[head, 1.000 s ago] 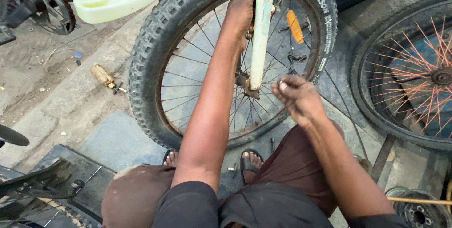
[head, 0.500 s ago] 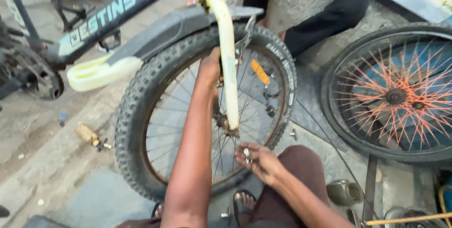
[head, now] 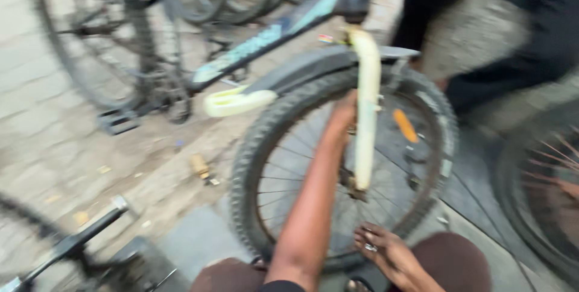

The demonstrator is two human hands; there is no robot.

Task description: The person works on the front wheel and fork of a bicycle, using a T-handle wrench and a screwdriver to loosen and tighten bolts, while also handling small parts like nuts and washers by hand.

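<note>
A bicycle stands in front of me, its knobby front wheel (head: 247, 165) held in a pale yellow fork (head: 365, 117). My left arm stretches up across the spokes. My left hand (head: 342, 114) is at the top of the wheel just left of the fork leg, fingers curled on the rim; motion blur hides the exact hold. My right hand (head: 386, 254) is low, below the hub (head: 353, 186) and above my knee. Its fingers pinch a small shiny metal part (head: 370, 247).
A person in dark trousers (head: 512, 45) stands at the top right behind the wheel. A second wheel with orange spokes (head: 543, 195) lies at the right. On the paved ground are a small brass piece (head: 199, 164) and the pedal (head: 117, 122); a dark bike part (head: 78, 244) sits lower left.
The view has swung up and left, so the frame and rear wheel show. My right hand has dropped from the hub to just above my knee. My left hand stays at the top of the wheel.
</note>
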